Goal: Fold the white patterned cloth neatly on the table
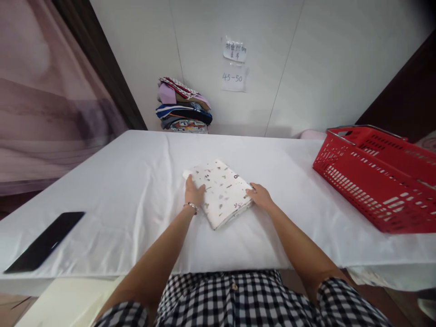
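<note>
A white cloth with a small scattered print (221,188), folded into a thick square, lies turned at an angle on the white-covered table (116,181). My left hand (195,193) grips its left edge, thumb on top and fingers toward the far left corner. At the right corner, my right hand (260,195) pinches the folded layers, with the thumb above and some fingertips hidden. A bracelet (191,207) circles my left wrist.
A red plastic basket (368,181) with metal handles stands at the right. Several folded cloths form a stack (184,109) behind the table by the wall. A dark flat tablet-like object (46,240) lies front left. Handwritten paper signs (234,77) hang on the wall.
</note>
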The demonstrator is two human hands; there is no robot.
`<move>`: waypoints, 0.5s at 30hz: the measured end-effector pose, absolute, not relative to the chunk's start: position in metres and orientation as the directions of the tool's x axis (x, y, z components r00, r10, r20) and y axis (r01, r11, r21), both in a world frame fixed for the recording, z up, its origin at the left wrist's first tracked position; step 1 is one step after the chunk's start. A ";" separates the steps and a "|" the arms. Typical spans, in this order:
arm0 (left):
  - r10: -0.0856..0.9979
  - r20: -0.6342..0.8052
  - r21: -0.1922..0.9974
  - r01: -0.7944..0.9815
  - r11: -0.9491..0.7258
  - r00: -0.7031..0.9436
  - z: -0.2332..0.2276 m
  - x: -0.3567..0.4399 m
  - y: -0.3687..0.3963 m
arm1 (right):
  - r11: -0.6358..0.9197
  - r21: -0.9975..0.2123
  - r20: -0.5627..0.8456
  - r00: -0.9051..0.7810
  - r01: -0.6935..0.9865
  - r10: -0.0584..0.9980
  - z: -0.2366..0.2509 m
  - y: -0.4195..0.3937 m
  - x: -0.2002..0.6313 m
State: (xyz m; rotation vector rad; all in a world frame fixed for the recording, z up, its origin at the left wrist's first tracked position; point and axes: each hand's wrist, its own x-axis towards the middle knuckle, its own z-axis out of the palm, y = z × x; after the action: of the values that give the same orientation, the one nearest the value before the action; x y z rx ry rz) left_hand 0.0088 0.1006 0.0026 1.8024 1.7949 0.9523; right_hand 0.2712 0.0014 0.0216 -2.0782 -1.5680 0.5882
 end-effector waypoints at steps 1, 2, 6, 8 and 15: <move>0.982 0.188 0.721 0.683 -0.115 -0.033 0.003 0.009 0.114 | -0.221 -0.590 -0.036 0.248 0.777 0.968 0.019 -0.003 0.263; 0.984 0.176 0.730 0.673 -0.119 -0.017 0.004 0.008 0.128 | -0.197 -0.594 -0.006 0.240 0.780 0.971 0.015 -0.010 0.255; 0.999 -0.005 0.780 0.625 0.038 -0.054 0.005 0.001 0.165 | -0.091 -0.648 0.130 0.227 0.756 0.965 0.001 -0.037 0.234; 0.999 -0.017 0.794 0.606 0.042 -0.046 0.002 -0.002 0.163 | -0.063 -0.682 0.167 0.238 0.729 0.957 -0.005 -0.042 0.234; 0.998 -0.027 0.936 0.353 0.003 0.061 -0.010 -0.027 0.096 | -0.023 -0.686 0.219 0.237 0.727 0.946 -0.010 -0.035 0.242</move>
State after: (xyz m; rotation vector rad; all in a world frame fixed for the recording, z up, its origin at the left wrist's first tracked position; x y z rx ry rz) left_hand -0.0266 0.0963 -0.0101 1.4866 1.4246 0.9564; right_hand 0.2423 -0.0351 -0.0096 -1.8012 -1.5428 0.3915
